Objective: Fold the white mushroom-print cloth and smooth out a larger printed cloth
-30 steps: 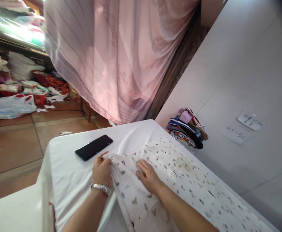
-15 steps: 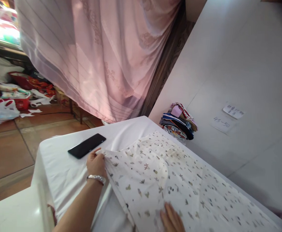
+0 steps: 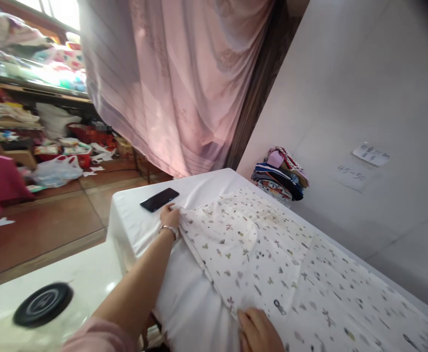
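Note:
A white cloth printed with small palm trees and leaves (image 3: 232, 249) lies spread over the white-covered table (image 3: 140, 234), with a folded edge running down its near side. My left hand (image 3: 169, 217), with a silver bangle on its wrist, pinches the cloth's far left corner. Close beyond that hand is a black smartphone (image 3: 160, 200), lying flat. At the near edge of the cloth my right hand (image 3: 260, 330) has its fingers closed over the fabric; its thumb is hidden. Some creases cross the cloth.
Folded clothes (image 3: 280, 175) are stacked against the white wall (image 3: 346, 88), which bears handwritten paper notes (image 3: 371, 154). A pink curtain (image 3: 177, 83) hangs behind the table. A round black lid (image 3: 43, 304) sits at lower left. Bags and baskets (image 3: 57, 171) clutter the floor.
The view has swung left, bringing the black lid and more of the floor into sight. My right hand has gone from lying on the cloth to gripping its near edge. My left hand keeps the corner.

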`<action>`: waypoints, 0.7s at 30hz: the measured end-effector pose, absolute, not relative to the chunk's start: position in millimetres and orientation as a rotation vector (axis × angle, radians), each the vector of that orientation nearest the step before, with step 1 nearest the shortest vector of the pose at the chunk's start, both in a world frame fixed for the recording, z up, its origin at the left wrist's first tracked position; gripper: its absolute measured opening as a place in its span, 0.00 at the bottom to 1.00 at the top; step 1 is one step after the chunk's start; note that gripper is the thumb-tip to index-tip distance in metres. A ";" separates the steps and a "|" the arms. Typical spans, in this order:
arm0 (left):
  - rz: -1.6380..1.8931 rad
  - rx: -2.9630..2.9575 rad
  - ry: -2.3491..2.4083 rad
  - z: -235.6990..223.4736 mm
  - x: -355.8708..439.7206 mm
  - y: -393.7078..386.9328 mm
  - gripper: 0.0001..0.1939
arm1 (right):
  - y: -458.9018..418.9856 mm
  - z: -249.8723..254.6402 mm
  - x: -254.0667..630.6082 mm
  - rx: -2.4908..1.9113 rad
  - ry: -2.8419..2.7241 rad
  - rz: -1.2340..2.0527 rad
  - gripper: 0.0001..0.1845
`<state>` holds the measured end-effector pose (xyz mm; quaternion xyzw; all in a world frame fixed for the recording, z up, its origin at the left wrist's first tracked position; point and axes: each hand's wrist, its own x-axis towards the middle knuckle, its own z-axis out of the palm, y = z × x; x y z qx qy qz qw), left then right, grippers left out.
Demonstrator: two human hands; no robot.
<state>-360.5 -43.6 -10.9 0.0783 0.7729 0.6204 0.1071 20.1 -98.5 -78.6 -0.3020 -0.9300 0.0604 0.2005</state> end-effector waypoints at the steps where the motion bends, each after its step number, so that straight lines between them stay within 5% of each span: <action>1: 1.802 0.267 2.299 -9.9 -361.9 -45.9 0.23 | -98.0 -75.2 20.5 -0.814 -2.599 0.201 0.21; 14: 1.277 0.704 2.582 -15.6 -377.7 -81.6 0.23 | -115.6 -60.8 18.5 -0.620 -2.719 0.423 0.20; 21: 1.086 0.994 2.707 -13.7 -372.7 -89.0 0.25 | -120.6 -59.5 16.2 -0.675 -2.567 0.583 0.11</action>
